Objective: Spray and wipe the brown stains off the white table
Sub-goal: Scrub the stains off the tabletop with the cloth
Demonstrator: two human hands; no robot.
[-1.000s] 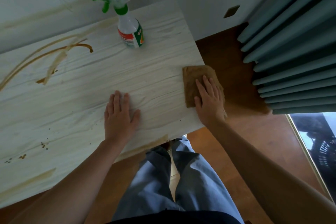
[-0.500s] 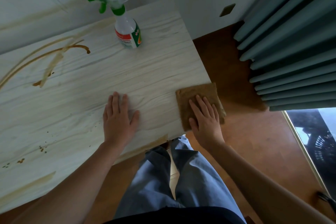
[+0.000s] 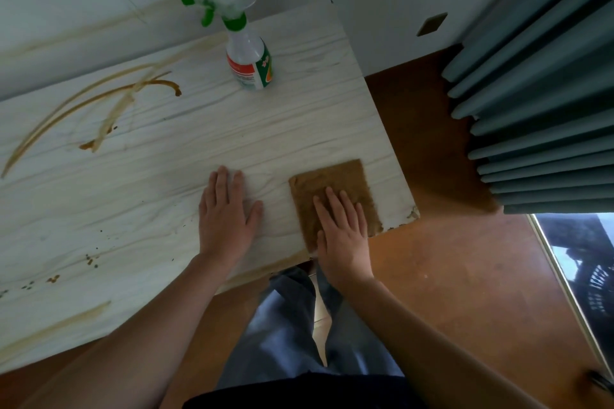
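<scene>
On your far left the long brown streaks lie across the white table just as they did a second ago. The brown specks and the smear along the near edge are untouched too. Your left hand has not moved: it rests flat on the bare top, fingers straight, holding nothing. Behind it the spray bottle stands upright near the wall, well apart from both hands, where it stood before.

The change is on the right. The brown cloth, which hung partly off the table's right edge a second ago, has been drawn down and inward. It now lies almost wholly on the top by the near right corner. Your right hand presses it flat with straight fingers, not gripping it.

So your wiping has covered only the right end, which looks clean. The real stains all lie to your left, and I judge they will want spray first.
</scene>
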